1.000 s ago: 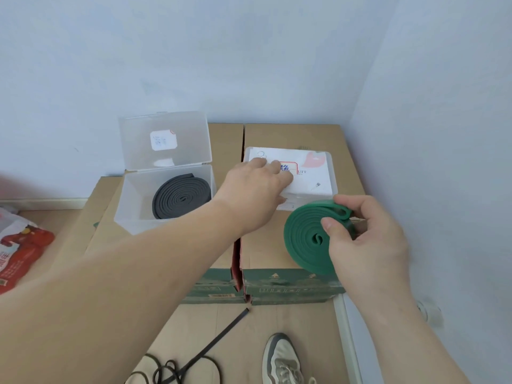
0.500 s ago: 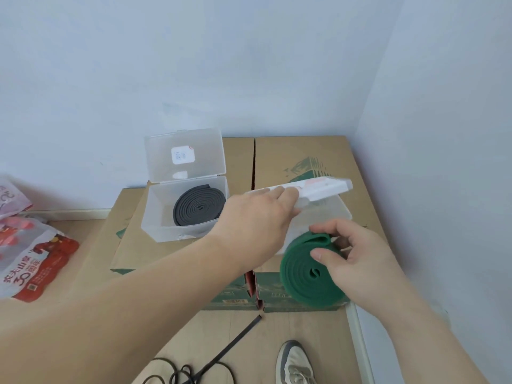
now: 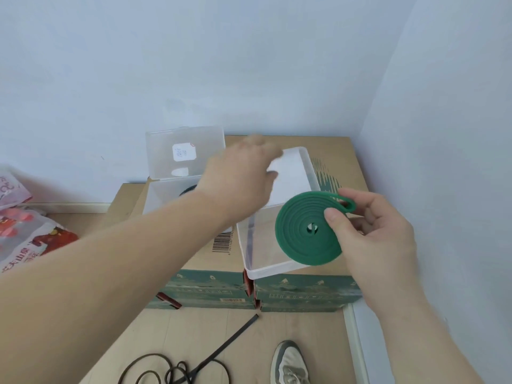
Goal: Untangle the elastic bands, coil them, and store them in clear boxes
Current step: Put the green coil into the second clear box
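Lifting further than before, your left hand (image 3: 238,181), fingers too blurred to judge, is pushing the lid (image 3: 291,173) back while your right hand (image 3: 371,231) is pinching the green coil (image 3: 304,231) over the open box (image 3: 271,270), ready for lowering inside.

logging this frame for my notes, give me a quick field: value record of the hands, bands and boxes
right box: open, looks empty, lid swung up
left box: open, dark coiled band inside, mostly hidden by the arm
left hand: motion-blurred, at the right box's lid; grip unclear
right hand: pinches the green coiled band over the right box
floor: loose black bands, tangled
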